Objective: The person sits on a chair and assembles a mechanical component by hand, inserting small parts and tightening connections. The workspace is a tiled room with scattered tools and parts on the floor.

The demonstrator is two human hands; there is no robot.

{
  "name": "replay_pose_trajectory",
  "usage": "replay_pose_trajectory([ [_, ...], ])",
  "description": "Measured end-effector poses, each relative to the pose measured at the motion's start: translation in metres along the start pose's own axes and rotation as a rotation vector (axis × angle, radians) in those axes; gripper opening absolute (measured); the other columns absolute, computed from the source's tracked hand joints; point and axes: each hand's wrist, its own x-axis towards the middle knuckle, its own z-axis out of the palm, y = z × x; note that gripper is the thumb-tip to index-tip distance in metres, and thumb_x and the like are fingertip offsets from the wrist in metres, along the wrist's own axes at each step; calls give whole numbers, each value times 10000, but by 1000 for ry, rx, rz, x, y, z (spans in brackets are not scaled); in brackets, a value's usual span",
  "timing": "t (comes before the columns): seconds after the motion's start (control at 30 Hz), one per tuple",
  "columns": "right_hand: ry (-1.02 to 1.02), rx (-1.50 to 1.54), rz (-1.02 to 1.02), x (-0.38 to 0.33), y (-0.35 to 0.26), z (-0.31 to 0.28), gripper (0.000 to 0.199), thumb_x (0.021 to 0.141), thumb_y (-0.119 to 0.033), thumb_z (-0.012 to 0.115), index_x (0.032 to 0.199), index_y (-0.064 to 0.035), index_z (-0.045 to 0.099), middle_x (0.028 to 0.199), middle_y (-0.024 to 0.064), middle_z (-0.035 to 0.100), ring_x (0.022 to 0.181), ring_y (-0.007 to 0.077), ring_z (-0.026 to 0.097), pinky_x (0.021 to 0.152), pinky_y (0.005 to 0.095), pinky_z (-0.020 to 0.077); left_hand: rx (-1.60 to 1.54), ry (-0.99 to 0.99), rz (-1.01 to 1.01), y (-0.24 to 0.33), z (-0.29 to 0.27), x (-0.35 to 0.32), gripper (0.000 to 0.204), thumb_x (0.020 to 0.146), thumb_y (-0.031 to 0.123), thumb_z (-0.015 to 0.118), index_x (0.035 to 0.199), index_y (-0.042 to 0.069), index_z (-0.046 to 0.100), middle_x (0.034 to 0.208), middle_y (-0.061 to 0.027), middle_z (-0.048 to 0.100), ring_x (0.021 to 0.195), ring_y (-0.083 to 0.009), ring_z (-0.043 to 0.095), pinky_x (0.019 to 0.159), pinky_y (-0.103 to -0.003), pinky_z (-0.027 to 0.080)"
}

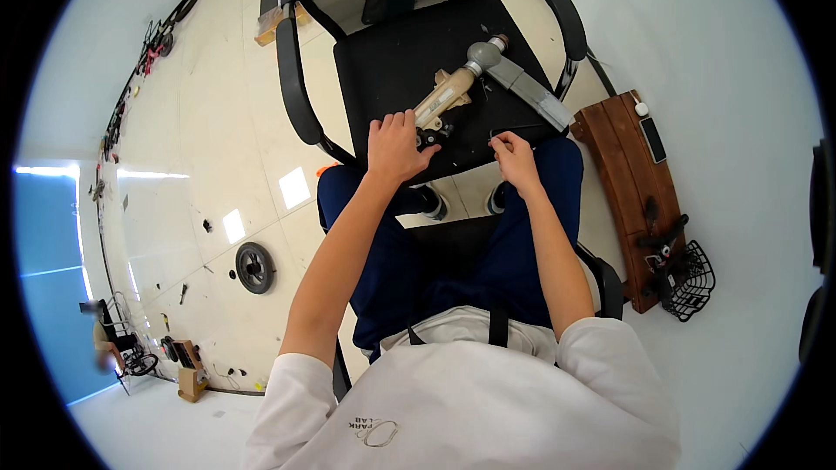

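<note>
Across the black seat of a chair (366, 70) lies a long part with a beige tube (448, 91), a rounded grey joint (484, 55) and a grey flat-sided arm (531, 94). My left hand (396, 150) is closed over the near end of the beige tube. Beside its thumb sits a small black fitting (433, 134), partly covered by the hand. To the right, my right hand (515, 159) has thumb and fingertips pinched together at a thin dark rod (522, 127), whose exact kind is too small to make out. Tan wrapping (455, 103) shows along the tube.
Armrests (296, 78) flank the seat. At right stands a brown wooden bench (623, 165) with a phone (652, 139), a white case (642, 109) and a black wire basket (691, 283). A small wheel (254, 268) and loose parts lie on the left floor. Another person (109, 344) is at far left.
</note>
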Motion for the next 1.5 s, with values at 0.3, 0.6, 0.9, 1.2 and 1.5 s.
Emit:
replay_pose_trajectory([
  [0.3, 114, -173, -85, 6, 13, -1, 213, 934, -191, 608, 1003, 7, 643, 762, 104, 654, 685, 204, 606, 672, 342, 478, -636, -252, -281, -28, -21, 27, 646, 875, 533, 590, 1109, -64, 667, 961, -222, 701, 910, -370, 665, 838, -386, 484],
  [0.6, 169, -106, -152, 65, 17, -6, 223, 921, -143, 630, 1052, 37, 641, 903, 145, 706, 799, 230, 694, 709, 326, 522, -999, -217, -550, -56, 27, 14, 684, 950, 526, 510, 1236, -91, 589, 1122, -224, 656, 1072, -285, 604, 958, -339, 424],
  [0.9, -9, 78, -310, 81, 6, -7, 385, 897, -56, 615, 1263, 64, 591, 1289, 197, 625, 1191, 245, 620, 964, 322, 497, -972, 7, -484, -59, 45, -28, 531, 950, 327, 609, 1314, -52, 535, 1239, -226, 611, 1111, -304, 622, 949, -334, 477],
  [1.2, 32, -874, -621, 34, -15, -32, 151, 800, -20, 629, 914, -36, 727, 960, 115, 684, 963, 316, 617, 896, 409, 488, -797, 178, -352, -50, 37, -42, 218, 905, 40, 593, 1100, -42, 644, 950, -221, 664, 858, -367, 644, 756, -386, 504],
  [1.5, 50, -866, -593, 25, -28, -42, 113, 865, -27, 627, 969, 0, 591, 888, 162, 654, 847, 352, 634, 772, 398, 504, -735, 130, -224, -40, 31, -73, 174, 887, 62, 607, 1010, -58, 640, 863, -237, 643, 792, -411, 617, 713, -427, 494],
])
